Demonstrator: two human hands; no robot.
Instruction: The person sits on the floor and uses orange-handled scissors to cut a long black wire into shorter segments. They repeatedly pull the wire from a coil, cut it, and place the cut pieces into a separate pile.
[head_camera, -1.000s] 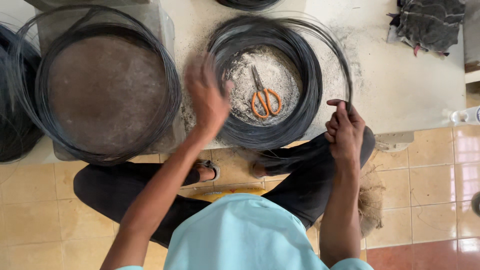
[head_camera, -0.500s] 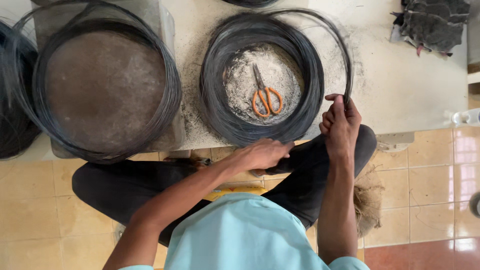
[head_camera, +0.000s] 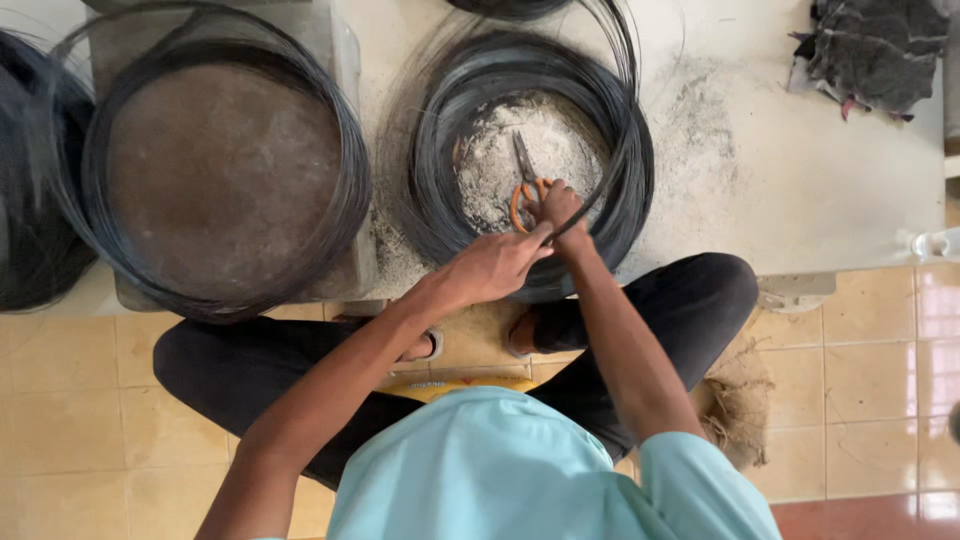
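Fingers of the right hand (head_camera: 560, 205) curl around a bundle of dark wire strands (head_camera: 600, 190) and press against the orange handles of the scissors (head_camera: 525, 190), though whether they grip the scissors too cannot be told; fingers of the left hand (head_camera: 495, 265) are loosely bent, the thumb and forefinger pointing toward the right hand and touching the same strands just below it. Both forearms rise from the near edge of the table (head_camera: 800, 170) and meet over the near rim of the middle wire coil (head_camera: 440, 180), the left arm slanting in from the left, the right arm coming up steeply with the elbow bent near the knee. This coil lies at the table's near edge, its open middle dusted with grey powder where the scissors rest. Loose strands arc up from the right hand toward the far edge. Left of it, a larger wire coil (head_camera: 350, 180) rings a rusty round drum top (head_camera: 220, 170), nearly touching the middle coil. Right of the middle coil the table is bare and pale out to its right edge, with a crumpled dark cloth (head_camera: 875, 50) at the far right corner.
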